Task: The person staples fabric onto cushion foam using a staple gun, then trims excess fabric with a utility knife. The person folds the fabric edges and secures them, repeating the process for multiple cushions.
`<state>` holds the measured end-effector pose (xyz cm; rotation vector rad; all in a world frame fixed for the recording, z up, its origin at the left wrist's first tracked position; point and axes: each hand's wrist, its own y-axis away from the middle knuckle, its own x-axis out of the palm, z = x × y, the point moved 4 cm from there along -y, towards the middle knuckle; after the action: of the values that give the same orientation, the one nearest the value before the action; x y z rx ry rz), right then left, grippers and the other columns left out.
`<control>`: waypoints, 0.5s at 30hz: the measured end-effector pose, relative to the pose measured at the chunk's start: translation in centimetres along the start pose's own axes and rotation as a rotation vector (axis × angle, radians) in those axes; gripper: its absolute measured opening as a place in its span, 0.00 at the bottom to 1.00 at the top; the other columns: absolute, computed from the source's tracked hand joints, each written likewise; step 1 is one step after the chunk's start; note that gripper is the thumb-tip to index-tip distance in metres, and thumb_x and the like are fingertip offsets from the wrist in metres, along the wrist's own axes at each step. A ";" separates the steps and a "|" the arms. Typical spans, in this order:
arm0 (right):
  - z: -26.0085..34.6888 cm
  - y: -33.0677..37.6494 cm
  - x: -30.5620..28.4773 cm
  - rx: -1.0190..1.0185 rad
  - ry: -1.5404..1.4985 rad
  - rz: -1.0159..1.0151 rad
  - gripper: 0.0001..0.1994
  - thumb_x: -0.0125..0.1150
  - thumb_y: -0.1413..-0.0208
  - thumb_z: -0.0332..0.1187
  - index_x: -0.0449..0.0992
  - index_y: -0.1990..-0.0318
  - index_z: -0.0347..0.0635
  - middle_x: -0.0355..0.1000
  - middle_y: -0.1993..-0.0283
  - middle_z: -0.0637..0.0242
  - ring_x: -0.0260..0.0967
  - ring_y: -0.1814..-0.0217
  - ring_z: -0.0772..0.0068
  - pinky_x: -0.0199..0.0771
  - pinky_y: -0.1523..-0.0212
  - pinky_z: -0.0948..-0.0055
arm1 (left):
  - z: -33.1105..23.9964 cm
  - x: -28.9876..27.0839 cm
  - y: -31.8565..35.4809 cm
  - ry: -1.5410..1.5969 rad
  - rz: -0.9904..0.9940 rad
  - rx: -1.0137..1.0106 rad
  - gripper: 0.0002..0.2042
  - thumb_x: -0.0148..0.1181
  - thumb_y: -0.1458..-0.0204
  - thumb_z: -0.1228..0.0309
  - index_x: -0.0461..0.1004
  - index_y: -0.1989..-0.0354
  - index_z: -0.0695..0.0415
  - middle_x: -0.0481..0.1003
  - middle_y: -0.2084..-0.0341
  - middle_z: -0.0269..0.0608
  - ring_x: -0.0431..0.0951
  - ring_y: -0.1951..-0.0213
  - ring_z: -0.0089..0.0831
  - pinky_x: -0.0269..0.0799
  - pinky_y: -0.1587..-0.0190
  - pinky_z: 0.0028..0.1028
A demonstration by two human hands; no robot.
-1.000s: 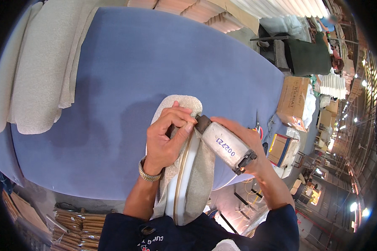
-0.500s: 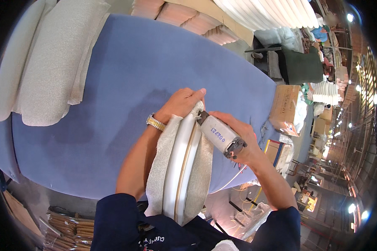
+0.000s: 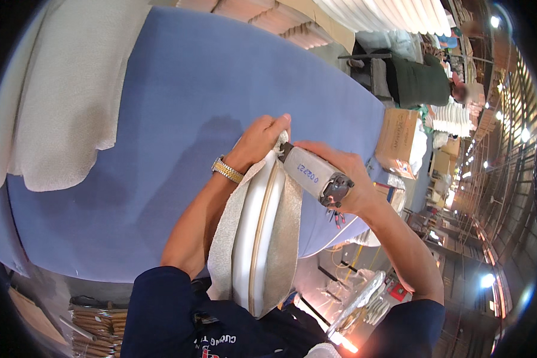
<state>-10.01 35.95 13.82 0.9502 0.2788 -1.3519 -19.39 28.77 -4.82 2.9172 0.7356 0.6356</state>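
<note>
Against my body stands a curved white padded piece [image 3: 246, 238] with a thin brown strip [image 3: 262, 232] running along its middle. Grey-beige fabric [image 3: 225, 238] hangs loose down both sides of it. At the piece's far end my left hand [image 3: 259, 142], wearing a wristwatch, is closed on gathered fabric, thumb uppermost. My right hand [image 3: 353, 182] grips a grey staple gun [image 3: 309, 172], its dark nose at the gathered fabric beside my left fingers. Whether the nose touches the piece is hard to make out. The right fingers are partly hidden behind the tool.
A blue-covered table [image 3: 179, 65] lies under my hands, with folded grey fabric [image 3: 71, 89] at its left. An air hose [image 3: 334, 240] and red-handled pliers [image 3: 339, 219] are near its right edge. Farther right are a carton [image 3: 395, 140] and a person in dark green [image 3: 420, 83].
Both hands and the staple gun sit slightly higher in the picture, and the staple gun's angle has changed a little. The view has shifted. Both grips stay the same.
</note>
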 end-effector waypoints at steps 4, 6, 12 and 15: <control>0.5 -0.1 0.2 0.073 -0.009 -0.015 0.42 0.76 0.67 0.28 0.71 0.35 0.48 0.79 0.45 0.59 0.79 0.47 0.53 0.77 0.45 0.67 | 0.2 0.2 -0.3 -0.057 -0.043 0.039 0.30 0.46 0.33 0.50 0.75 0.80 0.64 0.69 0.85 0.38 0.68 0.78 0.28 0.65 0.69 0.34; 0.4 -0.2 0.3 0.082 0.011 -0.031 0.41 0.75 0.66 0.28 0.72 0.35 0.47 0.79 0.45 0.59 0.80 0.48 0.54 0.77 0.45 0.68 | 0.4 0.1 -0.3 -0.079 -0.087 0.066 0.30 0.46 0.33 0.50 0.74 0.80 0.64 0.69 0.86 0.39 0.68 0.78 0.29 0.65 0.69 0.35; 1.4 -0.4 0.5 0.147 0.034 -0.059 0.38 0.74 0.64 0.28 0.73 0.37 0.48 0.80 0.46 0.59 0.81 0.48 0.55 0.78 0.46 0.67 | 0.4 0.2 -0.6 -0.088 -0.059 0.042 0.31 0.45 0.34 0.49 0.73 0.81 0.65 0.68 0.86 0.41 0.68 0.78 0.31 0.65 0.69 0.36; 1.5 -0.6 0.6 0.141 0.048 -0.076 0.37 0.73 0.64 0.27 0.73 0.38 0.49 0.80 0.48 0.60 0.81 0.50 0.52 0.79 0.47 0.67 | 0.2 -0.2 -0.7 -0.100 -0.063 0.031 0.31 0.45 0.34 0.50 0.73 0.81 0.65 0.68 0.86 0.41 0.68 0.78 0.31 0.65 0.69 0.36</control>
<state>-10.87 34.52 14.10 1.0997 0.2608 -1.4342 -19.73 29.28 -5.20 2.9155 0.8297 0.4728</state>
